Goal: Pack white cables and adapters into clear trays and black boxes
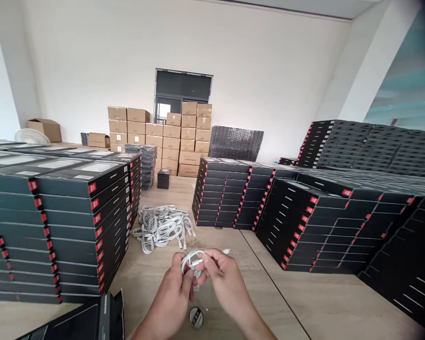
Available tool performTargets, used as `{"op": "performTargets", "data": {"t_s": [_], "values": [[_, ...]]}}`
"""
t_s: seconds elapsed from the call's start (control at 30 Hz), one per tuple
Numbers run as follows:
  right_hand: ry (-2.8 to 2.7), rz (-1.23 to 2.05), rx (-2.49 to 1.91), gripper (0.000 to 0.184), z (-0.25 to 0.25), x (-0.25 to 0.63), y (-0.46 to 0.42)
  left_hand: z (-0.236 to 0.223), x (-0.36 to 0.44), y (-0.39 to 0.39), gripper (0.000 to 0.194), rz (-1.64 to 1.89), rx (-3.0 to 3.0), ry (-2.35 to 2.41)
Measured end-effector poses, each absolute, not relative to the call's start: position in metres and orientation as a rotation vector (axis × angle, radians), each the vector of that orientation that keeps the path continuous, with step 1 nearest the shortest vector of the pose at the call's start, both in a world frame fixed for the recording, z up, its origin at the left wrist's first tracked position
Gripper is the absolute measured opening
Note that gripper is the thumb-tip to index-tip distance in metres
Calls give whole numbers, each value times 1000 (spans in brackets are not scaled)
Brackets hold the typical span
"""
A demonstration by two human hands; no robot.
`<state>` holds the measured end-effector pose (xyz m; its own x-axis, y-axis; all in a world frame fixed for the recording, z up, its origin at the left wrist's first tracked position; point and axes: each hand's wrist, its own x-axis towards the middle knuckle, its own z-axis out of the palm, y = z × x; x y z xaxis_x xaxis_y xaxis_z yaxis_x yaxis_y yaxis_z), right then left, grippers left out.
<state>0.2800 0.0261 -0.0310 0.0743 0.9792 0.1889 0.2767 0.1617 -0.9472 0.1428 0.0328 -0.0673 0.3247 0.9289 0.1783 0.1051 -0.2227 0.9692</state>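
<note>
Left hand (175, 282) is pinching one side of a coiled white cable (196, 262) while the right hand (224, 274) is gripping the other, apparently keeping its loops from springing apart. They are holding it over the wood-grain tabletop (145, 278), nearer than the white cable pile (165, 224), which is lying between black box stacks (71, 226), presumably for easy reach.

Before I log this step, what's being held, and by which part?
A coiled white cable: the left hand pinches the left side of its loops, the right hand their right side.
</note>
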Motion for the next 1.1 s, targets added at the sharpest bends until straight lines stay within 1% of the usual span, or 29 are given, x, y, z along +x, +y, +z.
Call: {"op": "performTargets", "data": {"t_s": [0.17,0.27,0.37,0.53,0.67,0.7,0.77,0.83,0.9,0.93,1.0,1.1], "values": [[-1421,924,-1291,33,-29,281,28,-70,144,34,20,1008,1619,1006],[-1449,1109,-1253,38,-33,285,31,-73,141,35,23,1020,1630,972],[-1492,1156,-1252,43,-38,287,33,-76,137,37,29,1040,1585,918],[-1516,1063,-1266,41,-39,280,31,-76,137,40,33,1091,1435,872],[-1333,707,-1288,41,-38,272,33,-72,140,41,33,1213,1248,822],[-1261,672,-1280,43,-38,270,33,-71,141,41,34,1231,1183,795],[-1173,812,-1217,44,-40,267,33,-68,145,38,38,1220,1087,734],[-1096,1099,-1116,43,-43,262,32,-67,150,34,43,1153,1069,672],[-971,1294,-1023,47,-45,257,31,-67,156,31,48,1079,1102,643],[-900,1329,-984,46,-47,256,31,-67,158,30,50,1051,1131,636],[-772,1339,-914,39,-49,257,34,-66,158,29,50,1026,1223,632],[-660,1281,-804,30,-49,268,41,-65,144,33,34,1006,1471,787]]}}
